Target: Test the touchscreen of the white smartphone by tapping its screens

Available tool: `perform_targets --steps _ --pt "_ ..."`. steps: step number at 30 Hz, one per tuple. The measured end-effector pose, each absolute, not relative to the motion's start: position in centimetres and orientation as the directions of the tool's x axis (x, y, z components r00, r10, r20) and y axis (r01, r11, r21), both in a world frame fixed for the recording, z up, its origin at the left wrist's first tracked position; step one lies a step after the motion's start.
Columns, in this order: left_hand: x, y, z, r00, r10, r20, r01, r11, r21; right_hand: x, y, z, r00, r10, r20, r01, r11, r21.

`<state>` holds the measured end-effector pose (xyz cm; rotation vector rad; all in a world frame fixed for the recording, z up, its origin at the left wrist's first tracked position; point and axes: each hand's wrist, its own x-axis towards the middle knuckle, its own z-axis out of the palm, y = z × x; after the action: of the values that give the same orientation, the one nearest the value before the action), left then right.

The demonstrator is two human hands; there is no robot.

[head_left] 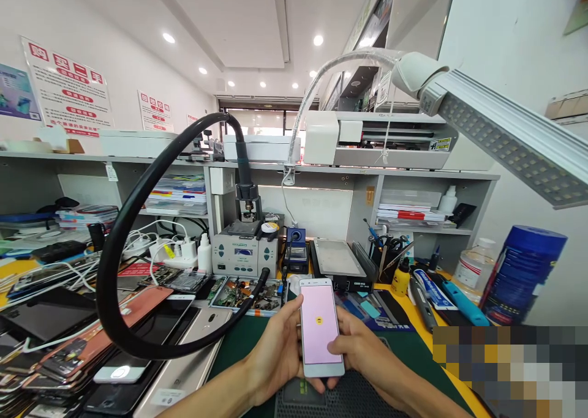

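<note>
A white smartphone (320, 338) is held upright in front of me, its lit screen pinkish with a small yellow icon in the middle. My left hand (281, 344) is closed round the phone's left edge, thumb along the upper side and fingers behind it. From the right, my right hand (361, 344) grips the other edge, its thumb lying over the lower right of the screen. The fingers behind the phone are mostly hidden. Below it lies a dark textured pad (342, 403) on a green mat (245, 332).
Many phones and phone parts (59, 344) are piled at the left. A thick black hose (108, 271) loops from the hot air station (244, 253). A parts tray (252, 292) lies behind the mat. Tools, a yellow bottle (401, 277) and a blue canister (521, 277) stand right, under a lamp (514, 136).
</note>
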<state>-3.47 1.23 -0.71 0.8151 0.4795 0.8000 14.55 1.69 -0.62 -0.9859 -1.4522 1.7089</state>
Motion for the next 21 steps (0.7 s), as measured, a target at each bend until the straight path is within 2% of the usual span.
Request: perform_targets --steps 21 --pt "-3.61 1.07 -0.59 0.624 0.776 -0.085 -0.426 0.430 0.796 14.34 1.19 0.03 -0.437 0.889 -0.138 -0.005 -0.156 -0.988"
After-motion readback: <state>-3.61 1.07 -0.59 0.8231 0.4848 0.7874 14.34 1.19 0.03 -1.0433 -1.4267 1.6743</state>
